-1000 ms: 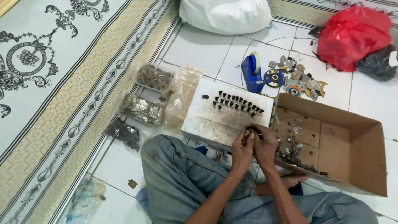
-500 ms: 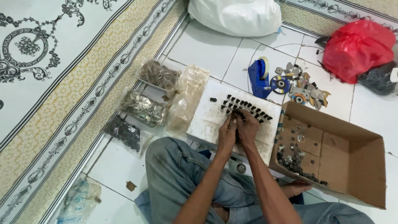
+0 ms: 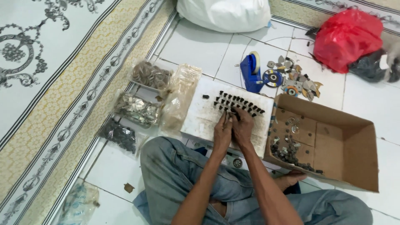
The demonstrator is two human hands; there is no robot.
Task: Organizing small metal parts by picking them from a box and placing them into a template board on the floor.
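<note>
A white foam board (image 3: 200,121) lies on the tiled floor in front of my crossed legs. Rows of small dark pieces (image 3: 239,103) stand on its far half. My left hand (image 3: 222,132) and my right hand (image 3: 243,128) rest side by side on the board, fingertips touching the near row of dark pieces. The fingers are pinched together at the tips; what they hold is too small to tell. An open cardboard box (image 3: 346,154) to the right holds a heap of small dark and silvery parts (image 3: 287,152).
Clear plastic bags of small metal parts (image 3: 137,109) lie left of the board. A blue tape dispenser (image 3: 251,71) and scattered discs (image 3: 293,81) sit behind it. A red bag (image 3: 348,39), a white sack (image 3: 225,14) and a patterned mat (image 3: 54,79) surround the spot.
Both hands have moved from the box's near corner leftward and forward onto the board, up to the rows of dark pieces. The camera view has shifted slightly.
</note>
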